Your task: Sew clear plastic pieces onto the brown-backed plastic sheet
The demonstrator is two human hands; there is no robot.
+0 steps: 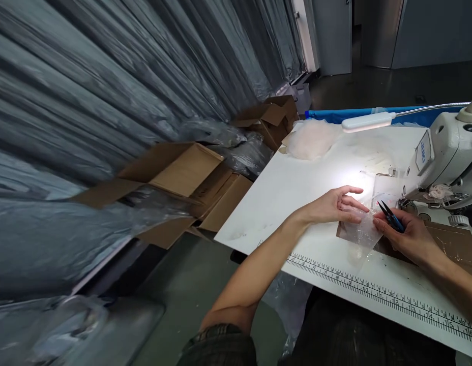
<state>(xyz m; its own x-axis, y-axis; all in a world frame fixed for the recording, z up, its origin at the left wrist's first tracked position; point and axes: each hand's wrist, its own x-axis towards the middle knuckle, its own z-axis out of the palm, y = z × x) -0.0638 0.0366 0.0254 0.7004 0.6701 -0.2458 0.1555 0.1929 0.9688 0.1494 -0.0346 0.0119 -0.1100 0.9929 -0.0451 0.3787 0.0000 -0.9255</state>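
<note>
Close to the sewing machine needle area, my left hand (341,204) holds a piece of sheer whitish fabric (360,231) by its upper edge, with some fingers stretched out. My right hand (409,236) grips thread snips (392,217) with dark blades and a blue handle, pointing up and left. The tips of its thumb and finger meet the fabric beside the left fingers. The fabric hangs over the table and over part of a flat brown cardboard piece (455,246). The sewing machine (445,147) stands just beyond my right hand.
A printed ruler (367,290) runs along the front edge of the white table (282,203). A pale fabric heap (312,138) lies at the far left corner. A lamp (367,122) reaches over the table. Open cardboard boxes (186,170) and clear plastic (247,152) fill the left side.
</note>
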